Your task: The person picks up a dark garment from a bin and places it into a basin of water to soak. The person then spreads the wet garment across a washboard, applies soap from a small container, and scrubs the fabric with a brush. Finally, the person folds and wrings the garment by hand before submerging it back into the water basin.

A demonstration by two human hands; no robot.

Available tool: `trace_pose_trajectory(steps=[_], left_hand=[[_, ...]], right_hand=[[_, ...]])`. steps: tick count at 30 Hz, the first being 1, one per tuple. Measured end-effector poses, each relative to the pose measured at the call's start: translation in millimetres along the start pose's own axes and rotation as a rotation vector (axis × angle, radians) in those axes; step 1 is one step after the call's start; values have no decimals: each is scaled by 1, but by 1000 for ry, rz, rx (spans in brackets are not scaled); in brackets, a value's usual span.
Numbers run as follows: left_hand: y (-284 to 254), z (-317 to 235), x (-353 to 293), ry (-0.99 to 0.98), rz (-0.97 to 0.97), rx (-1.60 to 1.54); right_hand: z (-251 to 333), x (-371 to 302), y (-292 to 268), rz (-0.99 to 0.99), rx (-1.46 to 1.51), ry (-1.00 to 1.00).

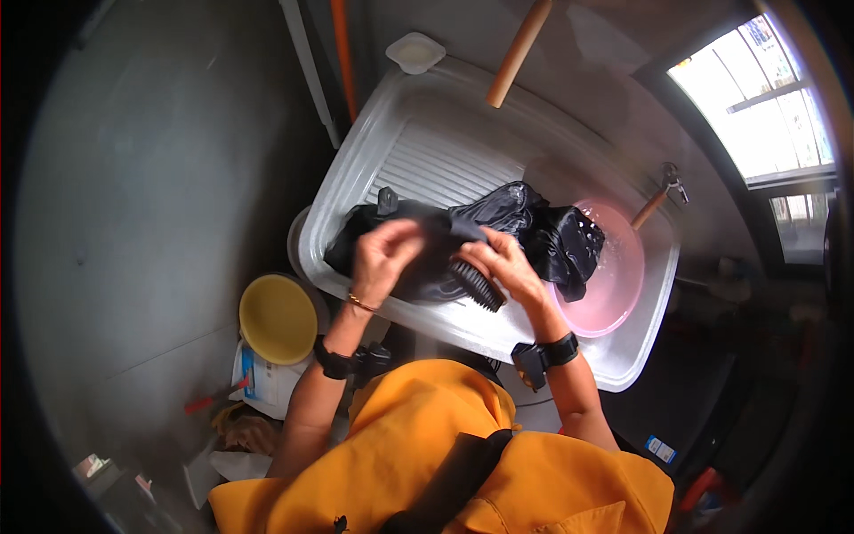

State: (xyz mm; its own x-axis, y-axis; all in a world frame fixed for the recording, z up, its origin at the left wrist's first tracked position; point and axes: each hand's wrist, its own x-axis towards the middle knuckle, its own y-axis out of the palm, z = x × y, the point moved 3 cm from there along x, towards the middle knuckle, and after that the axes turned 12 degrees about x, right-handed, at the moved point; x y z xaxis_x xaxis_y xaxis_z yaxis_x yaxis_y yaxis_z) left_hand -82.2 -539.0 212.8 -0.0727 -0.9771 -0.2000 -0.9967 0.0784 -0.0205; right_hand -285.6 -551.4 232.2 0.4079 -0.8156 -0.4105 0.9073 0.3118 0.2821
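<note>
A wet, shiny black garment [501, 211] lies bunched across the front half of a white washing sink [418, 313] with a ridged washboard slope [429, 165]. My left hand [384, 256], slightly blurred, is closed with its fingertips pinching the dark cloth. Closed as well, my right hand [505, 265] grips the cloth a little to the right. Below its fingers hangs a black ribbed piece [481, 287]; I cannot tell whether it is a cuff or a brush. The garment's right end drapes over the rim of a pink basin [623, 276] inside the sink. Motion blurs the cloth between my hands.
A white dish [415, 53] sits on the sink's far left corner. A wooden handle [519, 55] rises behind the sink, and a tap [674, 182] is at the right. At left below stands a yellow basin [277, 319]. A window [756, 98] is at upper right.
</note>
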Motion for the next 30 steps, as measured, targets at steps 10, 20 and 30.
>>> trace_pose_trajectory(steps=[10,20,30], left_hand=[[-65,65,27,26,110,1016],[-45,-199,44,345,485,481],[-30,-503,82,676,389,428]], right_hand=[[125,-79,-14,-27,-516,-365],[253,-181,-59,-176,-341,-742],[441,-324,-129,-470,-492,-923]])
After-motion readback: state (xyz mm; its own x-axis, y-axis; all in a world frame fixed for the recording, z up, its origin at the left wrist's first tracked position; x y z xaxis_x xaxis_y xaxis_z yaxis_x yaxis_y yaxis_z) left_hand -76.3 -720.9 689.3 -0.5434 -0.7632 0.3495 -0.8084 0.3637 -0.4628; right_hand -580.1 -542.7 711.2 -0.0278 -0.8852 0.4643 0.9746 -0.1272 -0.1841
